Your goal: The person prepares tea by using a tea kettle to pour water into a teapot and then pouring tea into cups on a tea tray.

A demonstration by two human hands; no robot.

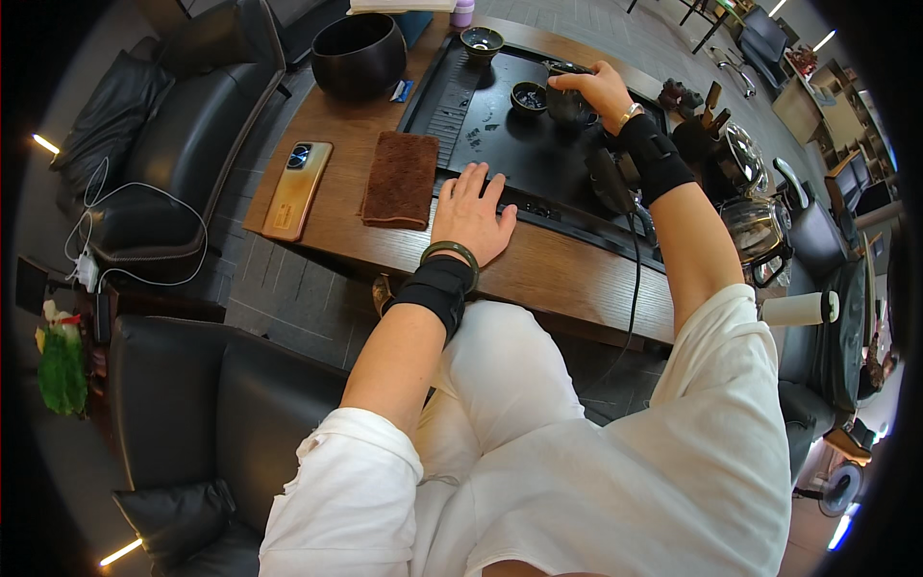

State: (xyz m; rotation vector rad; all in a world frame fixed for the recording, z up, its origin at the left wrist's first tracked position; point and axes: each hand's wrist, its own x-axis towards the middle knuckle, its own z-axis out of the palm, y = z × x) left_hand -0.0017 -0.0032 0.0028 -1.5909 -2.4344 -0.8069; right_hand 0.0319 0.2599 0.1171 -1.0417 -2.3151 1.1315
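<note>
My right hand [604, 92] grips a dark tea vessel [564, 108] over the far part of the black tea tray [497, 141]. Its shape is partly hidden by my fingers. Just left of it on the tray is a small dark cup [528, 99]; I cannot tell what is in it. Another small bowl-shaped cup [482, 43] stands at the tray's far left corner. Palm down, my left hand [474, 213] rests with fingers spread across the wooden table edge and the tray's near rim. It holds nothing. A folded brown cloth [401, 180] lies beside it.
Left on the table [346, 137] are a gold smartphone [297, 191] and a large black bowl [359, 56]. A black-handled device [611, 180] with a cord [636, 274] stands at the tray's right. Beyond are a glass kettle [753, 227] and a white bottle [793, 309].
</note>
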